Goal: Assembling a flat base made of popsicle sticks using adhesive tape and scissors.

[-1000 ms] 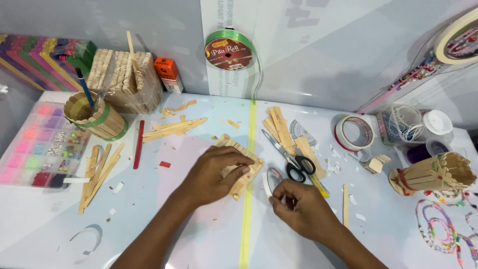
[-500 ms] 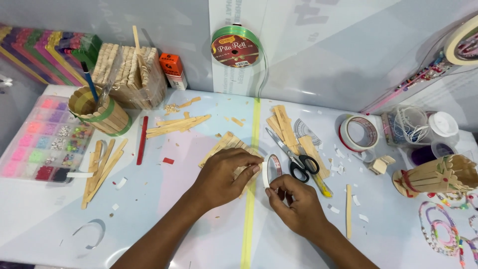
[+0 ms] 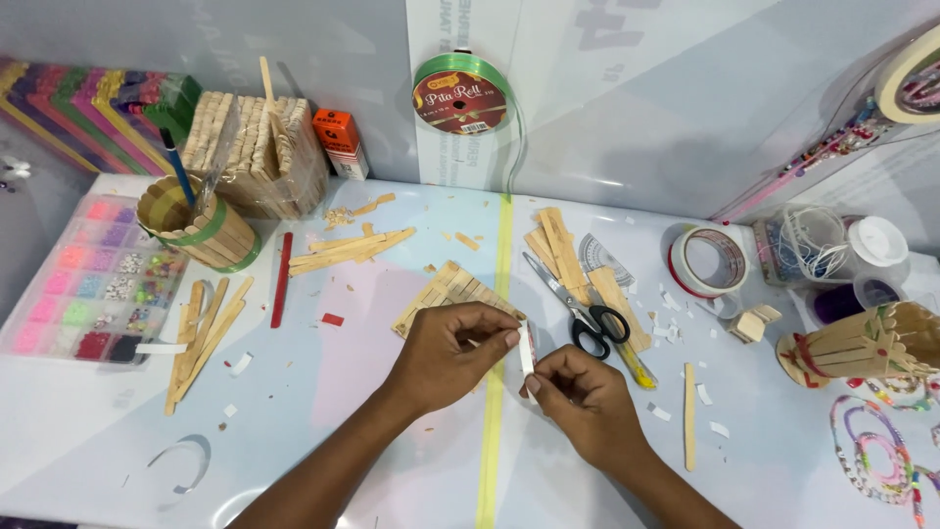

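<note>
Both hands are pinching one white strip (image 3: 527,350) upright above the stick panel (image 3: 448,294): left hand (image 3: 452,355) closing on its top, right hand (image 3: 576,397) gripping its lower end, apparently keeping it taut. Scissors (image 3: 578,312) are lying beside them. The white table (image 3: 372,451) is carrying scattered sticks and offcuts.

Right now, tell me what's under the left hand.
Under the left hand lies a flat panel of joined wooden sticks on the table; its far end shows, the near part is covered. The fingers pinch a small white strip that the right hand also holds.
</note>
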